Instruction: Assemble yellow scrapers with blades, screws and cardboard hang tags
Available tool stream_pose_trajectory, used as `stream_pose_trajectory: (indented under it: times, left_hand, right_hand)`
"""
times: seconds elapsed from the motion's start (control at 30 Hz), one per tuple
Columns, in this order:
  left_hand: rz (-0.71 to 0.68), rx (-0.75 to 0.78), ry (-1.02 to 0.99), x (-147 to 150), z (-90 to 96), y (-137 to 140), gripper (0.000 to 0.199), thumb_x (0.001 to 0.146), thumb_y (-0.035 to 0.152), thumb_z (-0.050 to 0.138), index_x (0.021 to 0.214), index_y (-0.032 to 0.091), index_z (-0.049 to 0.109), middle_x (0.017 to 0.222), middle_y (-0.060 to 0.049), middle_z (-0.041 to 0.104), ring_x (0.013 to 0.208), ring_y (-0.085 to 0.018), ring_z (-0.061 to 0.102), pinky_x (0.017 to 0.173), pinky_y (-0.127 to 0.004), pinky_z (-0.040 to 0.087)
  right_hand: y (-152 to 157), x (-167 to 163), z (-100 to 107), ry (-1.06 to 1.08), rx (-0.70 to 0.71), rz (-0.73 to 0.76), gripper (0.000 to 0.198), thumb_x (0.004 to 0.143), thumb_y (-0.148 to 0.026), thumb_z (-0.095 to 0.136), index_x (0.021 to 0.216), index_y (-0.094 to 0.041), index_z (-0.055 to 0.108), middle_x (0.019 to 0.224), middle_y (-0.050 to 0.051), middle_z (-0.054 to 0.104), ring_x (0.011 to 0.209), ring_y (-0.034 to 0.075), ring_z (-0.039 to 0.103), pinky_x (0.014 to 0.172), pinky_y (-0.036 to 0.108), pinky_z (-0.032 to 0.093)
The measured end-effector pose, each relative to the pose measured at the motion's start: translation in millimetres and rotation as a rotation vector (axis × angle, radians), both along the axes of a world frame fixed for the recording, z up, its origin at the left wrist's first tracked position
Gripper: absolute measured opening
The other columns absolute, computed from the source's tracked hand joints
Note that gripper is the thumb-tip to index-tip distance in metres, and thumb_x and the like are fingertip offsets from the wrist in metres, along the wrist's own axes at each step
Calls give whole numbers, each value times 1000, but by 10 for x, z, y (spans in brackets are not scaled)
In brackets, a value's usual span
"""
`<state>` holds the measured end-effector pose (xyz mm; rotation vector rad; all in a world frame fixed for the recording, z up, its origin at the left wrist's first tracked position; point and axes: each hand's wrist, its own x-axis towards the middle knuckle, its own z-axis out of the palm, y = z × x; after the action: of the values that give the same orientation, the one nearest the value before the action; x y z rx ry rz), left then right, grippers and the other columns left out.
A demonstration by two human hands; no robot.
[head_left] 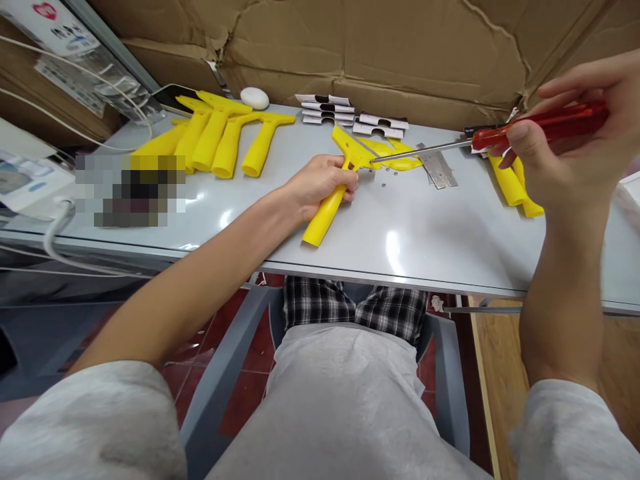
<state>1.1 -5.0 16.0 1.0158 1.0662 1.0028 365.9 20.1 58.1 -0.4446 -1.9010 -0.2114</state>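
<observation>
Glossy grey table (430, 240), left hand (324, 181) gripping yellow handle (324, 219), right hand (580, 157) gripping red screwdriver (565, 124), heart-marked label (63, 28), lettering unreadable

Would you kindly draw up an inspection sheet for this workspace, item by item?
Surface: glossy pale-grey tabletop; a pixelated patch hides part at left.
Job's things: yellow plastic handle with flared head; red-handled metal screwdriver, tip at that head.
Clutter: more tubular yellow plastic handles to left and right; flat silver metal plates; white oval object.
Hands: left hand grips the handle; right hand holds the screwdriver.
Cables: thick white cable, left.
Surroundings: brown cardboard behind; grey chair.
</observation>
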Motion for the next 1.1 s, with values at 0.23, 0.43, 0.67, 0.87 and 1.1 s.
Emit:
stream_pose_trajectory:
  times: [0.23,0.43,0.67,0.87,1.1]
  left_hand:
    - [3,0,-15,4,1,11,26,65,-10,71,67,15,64,72,-2,63,55,-8,58,49,-20,44]
    - [-12,7,1,-12,-33,27,26,66,-9,72,70,16,65,71,-2,65,56,-9,57,51,-21,44]
    - [-13,1,0,-15,-36,35,28,65,-9,75,72,17,65,72,-1,65,58,-9,57,52,-22,44]
    - [-5,5,0,-12,-25,23,26,65,-9,73,70,16,66,72,-2,65,57,-9,57,51,-21,44]
    - [-11,4,14,-15,-20,14,26,68,-9,72,70,16,65,71,-2,64,57,-9,57,52,-22,46]
  right_hand:
    - [27,-75,14,76,-36,132,72,86,-67,106,140,-26,83,132,0,74,102,7,81,71,14,66]
    - [-116,-208,15,128,4,-26,44,98,-56,97,124,-21,86,103,-3,72,81,1,75,61,5,52]
    - [-74,-140,18,96,20,-4,66,88,-74,95,130,-25,83,126,0,74,105,6,77,77,17,64]
    - [-199,-236,25,173,-107,-12,49,92,-57,100,117,-19,83,116,0,72,94,8,81,63,15,63]
    - [-120,-98,16,136,-128,-136,42,96,-52,97,113,-17,83,98,-3,70,74,-2,67,57,9,47]
